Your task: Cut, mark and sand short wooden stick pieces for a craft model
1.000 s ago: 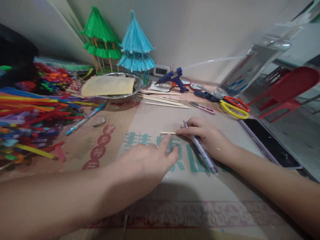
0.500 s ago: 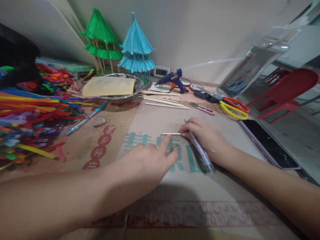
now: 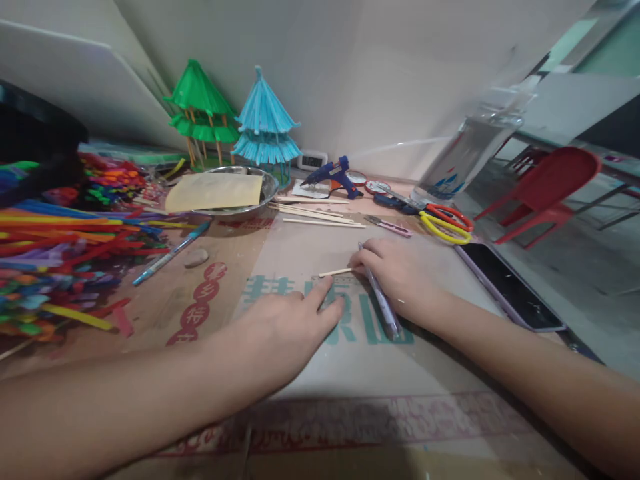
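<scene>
My left hand (image 3: 290, 323) lies on the cardboard sheet (image 3: 310, 247), forefinger stretched out and pressing down on what looks like a clear ruler, fingertip just below a short wooden stick (image 3: 334, 272). My right hand (image 3: 393, 270) is closed round a pen (image 3: 380, 300). Its fingertips pinch the right end of the stick, which now lies slightly tilted.
A heap of coloured pipe cleaners (image 3: 55, 233) fills the left. Behind stand a green (image 3: 200, 107) and a blue pagoda model (image 3: 263, 123), a metal bowl (image 3: 235, 190), loose sticks (image 3: 320, 217), a glue gun (image 3: 333, 177), scissors (image 3: 443, 220). A phone (image 3: 510, 287) lies at right.
The right hand has shifted slightly and turned the short stick, so its left end points a little downward. The camera has tilted up a bit. The left hand stays in place.
</scene>
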`<state>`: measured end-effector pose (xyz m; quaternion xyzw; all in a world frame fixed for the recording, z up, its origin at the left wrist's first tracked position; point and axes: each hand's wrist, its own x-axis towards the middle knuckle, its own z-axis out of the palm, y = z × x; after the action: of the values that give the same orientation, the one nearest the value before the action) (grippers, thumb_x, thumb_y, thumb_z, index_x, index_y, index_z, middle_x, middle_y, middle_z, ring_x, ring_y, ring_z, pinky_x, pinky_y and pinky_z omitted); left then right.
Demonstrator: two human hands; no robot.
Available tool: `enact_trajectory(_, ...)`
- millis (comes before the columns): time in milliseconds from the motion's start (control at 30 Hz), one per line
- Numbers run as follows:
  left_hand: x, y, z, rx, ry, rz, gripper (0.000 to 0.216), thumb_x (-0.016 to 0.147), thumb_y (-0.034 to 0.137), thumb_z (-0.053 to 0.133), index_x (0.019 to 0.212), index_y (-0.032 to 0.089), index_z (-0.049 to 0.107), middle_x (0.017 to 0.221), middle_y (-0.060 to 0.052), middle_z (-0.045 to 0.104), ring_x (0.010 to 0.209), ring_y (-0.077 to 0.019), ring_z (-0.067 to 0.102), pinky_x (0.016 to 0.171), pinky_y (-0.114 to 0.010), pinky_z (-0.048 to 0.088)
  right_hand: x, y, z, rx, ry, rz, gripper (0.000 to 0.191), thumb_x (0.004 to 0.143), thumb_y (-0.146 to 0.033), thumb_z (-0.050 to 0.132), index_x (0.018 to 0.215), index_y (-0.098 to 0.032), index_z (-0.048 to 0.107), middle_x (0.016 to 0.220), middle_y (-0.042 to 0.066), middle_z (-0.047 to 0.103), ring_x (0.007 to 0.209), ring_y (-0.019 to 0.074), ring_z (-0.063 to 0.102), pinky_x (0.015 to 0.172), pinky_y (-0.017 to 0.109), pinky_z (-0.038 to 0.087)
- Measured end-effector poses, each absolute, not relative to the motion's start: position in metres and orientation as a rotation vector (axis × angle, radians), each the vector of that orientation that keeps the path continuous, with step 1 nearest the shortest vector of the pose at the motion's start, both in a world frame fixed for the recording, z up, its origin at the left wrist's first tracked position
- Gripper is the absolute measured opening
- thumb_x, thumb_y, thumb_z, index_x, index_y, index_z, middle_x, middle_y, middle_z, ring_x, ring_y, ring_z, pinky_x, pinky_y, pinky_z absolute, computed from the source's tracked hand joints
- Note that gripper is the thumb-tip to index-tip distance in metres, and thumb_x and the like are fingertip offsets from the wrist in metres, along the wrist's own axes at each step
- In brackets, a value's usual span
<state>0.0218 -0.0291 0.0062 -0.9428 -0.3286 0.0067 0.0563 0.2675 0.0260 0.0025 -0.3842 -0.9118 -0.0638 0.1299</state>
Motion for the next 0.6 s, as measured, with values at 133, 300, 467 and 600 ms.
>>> enact_trajectory(133,0.018,-0.021,0.004,-2.957,-0.979,-0.343,0.026,0.100,0.016,0.047,0.120,0.021,0.064,0.126,-0.009,0.070,0.083,-0.0201,0.072,0.070,-0.034,0.056,0.270,0.027,-0.005,-1.094,-2.393,0.020,0.013,0.104,-0.019,0.045,0.096,-0.020,0.056,0.092,0.005,0.060,0.083,0.0211,0.056,0.075,0.033,0.045)
enact_trajectory(300,0.016,-0.009,0.006,-3.096,-1.069,-0.783,0.027,0.105,0.033,0.044,0.098,0.022,0.067,0.097,-0.002,0.071,0.090,-0.0182,0.067,0.078,-0.031,0.050,0.267,0.020,-0.004,-0.922,-2.206,0.084,0.014,0.105,-0.025,0.045,0.095,-0.023,0.054,0.089,0.003,0.058,0.080,0.0192,0.055,0.075,0.032,0.045)
enact_trajectory(467,0.019,-0.006,0.009,-3.117,-1.303,-1.245,0.020,0.099,0.034,0.057,0.091,0.020,0.068,0.087,-0.001,0.070,0.081,-0.0151,0.065,0.073,-0.027,0.049,0.264,0.016,0.000,-0.785,-2.138,0.134,0.021,0.106,-0.034,0.043,0.093,-0.023,0.055,0.080,0.002,0.058,0.072,0.0193,0.054,0.068,0.033,0.045)
enact_trajectory(600,0.018,-0.006,0.014,-2.924,-1.336,-1.612,0.013,0.094,0.031,0.065,0.099,0.020,0.070,0.091,-0.001,0.072,0.083,-0.0146,0.066,0.076,-0.026,0.051,0.263,0.016,0.000,-0.754,-2.234,0.216,0.016,0.103,-0.027,0.046,0.091,-0.023,0.055,0.078,0.002,0.059,0.069,0.0179,0.055,0.066,0.032,0.045)
